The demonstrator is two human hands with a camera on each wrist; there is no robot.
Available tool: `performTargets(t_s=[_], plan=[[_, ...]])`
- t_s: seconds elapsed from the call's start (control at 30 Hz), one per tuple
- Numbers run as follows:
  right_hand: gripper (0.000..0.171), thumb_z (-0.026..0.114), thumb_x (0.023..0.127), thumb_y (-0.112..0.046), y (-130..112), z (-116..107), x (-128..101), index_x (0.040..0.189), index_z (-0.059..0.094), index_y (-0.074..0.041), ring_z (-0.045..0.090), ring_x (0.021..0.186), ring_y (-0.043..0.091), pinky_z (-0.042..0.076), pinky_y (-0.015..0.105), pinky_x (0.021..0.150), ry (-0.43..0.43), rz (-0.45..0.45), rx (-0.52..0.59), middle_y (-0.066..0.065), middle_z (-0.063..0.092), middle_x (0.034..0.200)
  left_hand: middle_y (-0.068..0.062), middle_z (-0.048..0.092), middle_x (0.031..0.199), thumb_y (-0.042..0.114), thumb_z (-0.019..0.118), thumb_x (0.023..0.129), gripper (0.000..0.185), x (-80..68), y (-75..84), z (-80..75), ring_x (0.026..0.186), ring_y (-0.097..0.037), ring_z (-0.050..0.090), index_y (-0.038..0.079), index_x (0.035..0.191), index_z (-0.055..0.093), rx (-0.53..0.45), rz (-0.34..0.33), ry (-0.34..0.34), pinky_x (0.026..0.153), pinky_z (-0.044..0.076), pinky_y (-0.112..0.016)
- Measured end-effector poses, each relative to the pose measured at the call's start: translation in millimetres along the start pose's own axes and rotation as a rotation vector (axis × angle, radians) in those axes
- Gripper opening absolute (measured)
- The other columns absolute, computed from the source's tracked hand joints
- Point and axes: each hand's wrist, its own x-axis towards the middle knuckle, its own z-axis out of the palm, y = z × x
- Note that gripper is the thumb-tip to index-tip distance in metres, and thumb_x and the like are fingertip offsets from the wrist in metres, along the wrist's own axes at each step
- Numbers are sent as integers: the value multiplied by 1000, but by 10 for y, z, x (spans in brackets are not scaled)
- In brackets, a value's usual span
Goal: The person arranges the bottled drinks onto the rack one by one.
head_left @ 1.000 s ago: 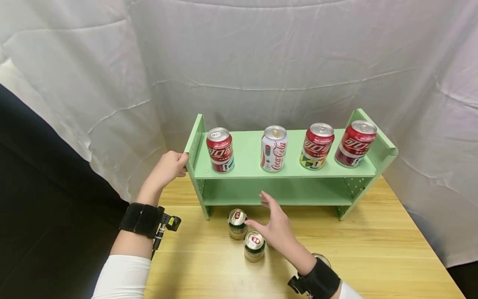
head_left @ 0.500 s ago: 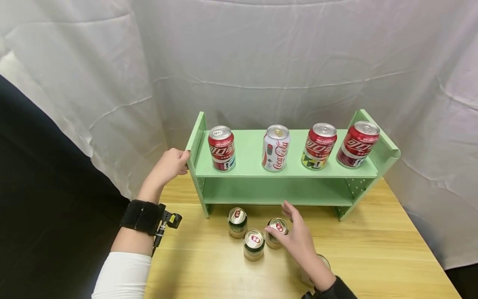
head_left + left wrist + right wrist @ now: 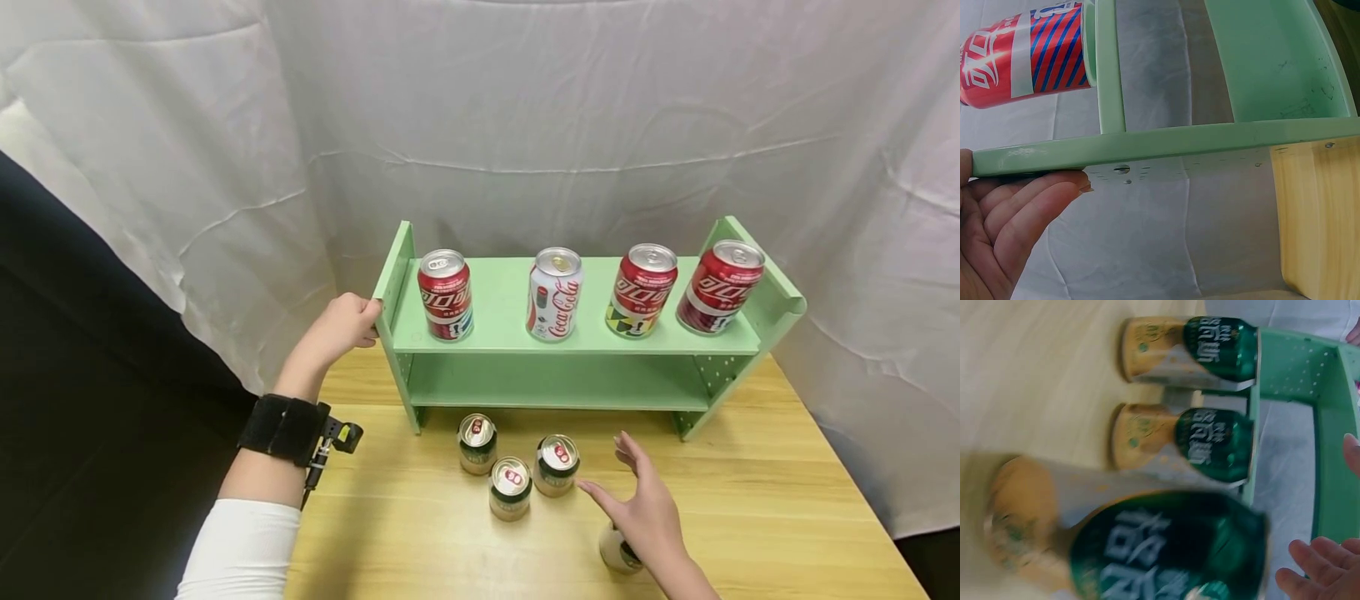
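one hand [image 3: 341, 327] gripping shelf [image 3: 498, 308], other [image 3: 649, 510] near can [image 3: 615, 552]

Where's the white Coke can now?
In the head view, the white can is on the upper green shelf, with one red can on its left and two red cans on its right.

Shelf [image 3: 495, 308] touching left fingers [image 3: 1029, 219], four cans [image 3: 554, 300] on top, three cans [image 3: 510, 493] left of right fingers [image 3: 633, 456], another can [image 3: 613, 552] below.
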Motion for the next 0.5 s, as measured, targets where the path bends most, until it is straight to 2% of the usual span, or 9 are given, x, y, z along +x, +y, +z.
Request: performTargets(t_s=[0.1, 0.17, 0.23, 0.33, 0.4, 0.43, 0.5], plan=[[88, 86, 64, -26, 85, -53, -64, 134, 42, 3, 60, 106, 35, 58, 34, 58, 16, -11, -17, 19, 59, 124, -31, 60, 105, 18, 30, 97, 39, 1, 33, 6, 94, -38, 66, 4, 63, 46, -7, -30, -16, 83, 57, -40], [88, 87, 63, -23, 146, -75, -100, 133, 43, 4, 61, 102, 34, 54, 23, 50, 38, -23, -27, 19, 59, 123, -32, 59, 108, 17, 30, 97, 39, 2, 66, 11, 96, -39, 66, 2, 65, 46, -19, -56, -25, 85, 57, -40], [88, 88, 61, -20, 207, -90, -133, 133, 44, 4, 61, 102, 33, 52, 18, 47, 61, -33, -31, 18, 59, 122, -34, 58, 111, 17, 30, 97, 39, 3, 104, 12, 100, -40, 64, -4, 71, 52, -43, -75, -31, 87, 56, -40], [88, 90, 57, -18, 276, -99, -173, 131, 46, 5, 62, 100, 31, 53, 21, 53, 101, -58, -55, 17, 61, 120, -36, 55, 118, 16, 32, 97, 41, 3, 151, -1, 104, -42, 62, -15, 93, 58, -63, -111, -37, 89, 55, -40], [88, 90, 57, -18, 315, -90, -199, 130, 47, 4, 61, 103, 29, 54, 21, 60, 105, -68, -62, 15, 62, 119, -37, 54, 121, 17, 34, 98, 43, -3, 172, -22, 105, -42, 62, -17, 110, 56, -58, -131, -37, 89, 54, -40], [89, 90, 56, -18, 330, -85, -212, 130, 47, 4, 61, 103, 29, 54, 20, 64, 109, -75, -64, 15, 62, 119, -36, 54, 121, 17, 35, 98, 43, -5, 182, -34, 106, -41, 62, -17, 115, 54, -52, -141, -37, 89, 55, -40], [89, 90, 55, -18, 357, -74, -244, 130, 47, 4, 60, 104, 27, 50, 9, 73, 109, -77, -55, 14, 62, 119, -36, 54, 121, 17, 37, 98, 43, -10, 205, -53, 105, -40, 62, -17, 118, 53, -35, -152, -37, 88, 55, -39]])
